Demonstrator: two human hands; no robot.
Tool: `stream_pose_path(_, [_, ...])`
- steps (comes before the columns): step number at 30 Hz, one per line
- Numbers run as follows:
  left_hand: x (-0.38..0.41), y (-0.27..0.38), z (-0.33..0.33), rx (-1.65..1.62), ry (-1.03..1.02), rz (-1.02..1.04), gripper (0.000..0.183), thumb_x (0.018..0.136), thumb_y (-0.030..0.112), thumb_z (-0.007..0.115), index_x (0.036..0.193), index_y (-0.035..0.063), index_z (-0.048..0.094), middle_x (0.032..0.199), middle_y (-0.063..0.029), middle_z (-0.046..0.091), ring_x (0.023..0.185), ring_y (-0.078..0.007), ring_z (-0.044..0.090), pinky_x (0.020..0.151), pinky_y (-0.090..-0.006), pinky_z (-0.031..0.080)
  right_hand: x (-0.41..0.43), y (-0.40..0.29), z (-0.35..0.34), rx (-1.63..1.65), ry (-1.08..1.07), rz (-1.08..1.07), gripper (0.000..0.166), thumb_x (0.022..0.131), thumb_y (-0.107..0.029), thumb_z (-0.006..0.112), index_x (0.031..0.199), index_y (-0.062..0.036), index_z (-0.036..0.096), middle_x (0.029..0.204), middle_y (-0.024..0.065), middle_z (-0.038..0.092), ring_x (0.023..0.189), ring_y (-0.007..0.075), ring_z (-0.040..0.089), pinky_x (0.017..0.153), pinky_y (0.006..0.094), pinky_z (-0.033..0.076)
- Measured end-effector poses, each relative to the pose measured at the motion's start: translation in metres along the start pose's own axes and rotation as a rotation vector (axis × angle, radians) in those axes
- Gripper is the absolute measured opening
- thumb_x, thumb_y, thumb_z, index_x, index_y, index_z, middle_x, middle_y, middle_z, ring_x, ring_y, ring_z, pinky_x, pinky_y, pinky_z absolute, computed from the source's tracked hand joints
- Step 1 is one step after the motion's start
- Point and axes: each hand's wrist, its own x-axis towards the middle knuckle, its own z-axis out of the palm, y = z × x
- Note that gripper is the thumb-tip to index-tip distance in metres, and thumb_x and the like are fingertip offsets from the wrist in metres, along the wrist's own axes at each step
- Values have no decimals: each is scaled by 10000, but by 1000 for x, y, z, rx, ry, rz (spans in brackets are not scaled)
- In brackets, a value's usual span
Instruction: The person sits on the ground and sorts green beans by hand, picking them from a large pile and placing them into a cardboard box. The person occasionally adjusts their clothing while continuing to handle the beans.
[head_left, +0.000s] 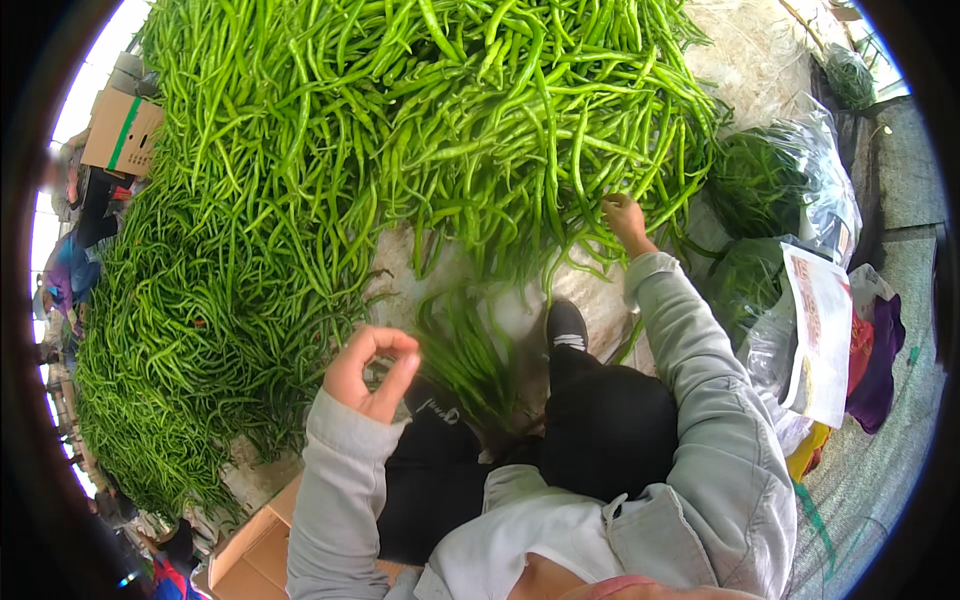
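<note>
A big heap of long green chili peppers (465, 135) spreads over a pale ground sheet in front of me. My left hand (373, 371) is raised above my knee, thumb and fingers curled with a gap between the tips and nothing held. Just right of it a small bunch of long green peppers (469, 352) lies between my legs, somewhat blurred. My right hand (624, 217) reaches to the lower right edge of the heap, its fingers bent at the peppers; whether it grips one cannot be told.
Clear plastic bags of green peppers (757, 184) stand at the right, beside a white printed sack (817, 330). An open cardboard box (251, 551) is at lower left. A carton with green tape (124, 131) and other people are at the far left.
</note>
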Motion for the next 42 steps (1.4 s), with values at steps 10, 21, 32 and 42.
stream_pose_path(10, [23, -12, 4, -39, -152, -58, 139, 845, 68, 594, 963, 6, 553, 926, -44, 566, 888, -127, 550, 848, -271, 426, -58, -51, -4, 76, 55, -249, 276, 816, -199, 649, 1022, -18, 612, 826, 103, 642, 677, 144, 579, 664, 271, 468])
stream_pose_path(21, [22, -19, 14, -195, -161, 78, 133, 879, 83, 562, 996, 22, 547, 917, 1, 558, 841, -55, 512, 775, -209, 425, -148, -94, -54, 879, -530, -88, 250, 912, -145, 523, 1125, -17, 551, 1026, 43, 612, 755, 97, 567, 723, 239, 471])
stream_pose_path(32, [0, -30, -14, -185, 60, 89, 150, 875, 93, 577, 1001, 14, 564, 929, -16, 583, 843, -87, 546, 796, -235, 454, -204, -66, 44, -162, -1371, -223, 260, 873, -199, 569, 1022, 13, 581, 775, 109, 648, 671, 175, 639, 603, 287, 512])
stream_pose_path(42, [-4, -34, -24, -205, 85, 33, 141, 860, 92, 593, 983, 28, 570, 926, -12, 580, 863, -82, 538, 784, -228, 433, -188, -119, 45, -349, -665, -1215, 267, 710, -15, 532, 953, -87, 618, 1011, 90, 560, 901, 281, 579, 753, 366, 491])
